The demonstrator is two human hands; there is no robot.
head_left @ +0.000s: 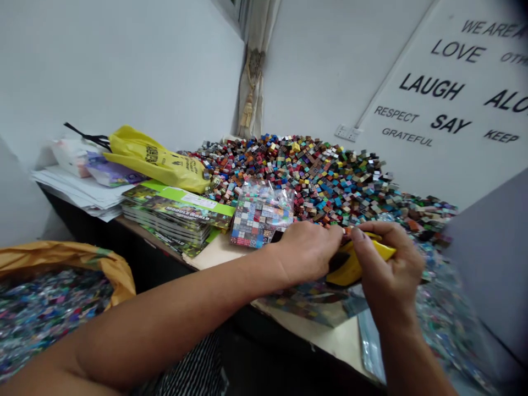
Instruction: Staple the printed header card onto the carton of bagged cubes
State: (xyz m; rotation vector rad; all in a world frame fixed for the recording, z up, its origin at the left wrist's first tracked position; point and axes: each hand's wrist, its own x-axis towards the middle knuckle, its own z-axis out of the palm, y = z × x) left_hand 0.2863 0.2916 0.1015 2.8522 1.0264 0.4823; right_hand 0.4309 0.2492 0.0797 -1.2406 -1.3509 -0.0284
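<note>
Head view: left hand (pixel 307 253) and right hand (pixel 388 272) clamp a yellow plastic piece (pixel 355 267) at lower right; a filled clear bag (pixel 262 214) lies beside them, and a large heap of coloured cubes (pixel 313 176) remains behind.

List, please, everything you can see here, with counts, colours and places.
loose cubes: many, multicoloured, heaped on the table
clear bag of cubes: one, multicoloured, beside the loose cubes
printed booklets: several, green, left of the clear bag
plastic bag: one, yellow, behind the booklets
papers: several, white, far left
sack of shiny packets: one, orange, lower left
wall sign: one, black lettering, right wall
plastic piece: one, yellow, near the loose cubes
left grip: one, bare, at the plastic piece
right grip: one, bare, at the plastic piece
</note>
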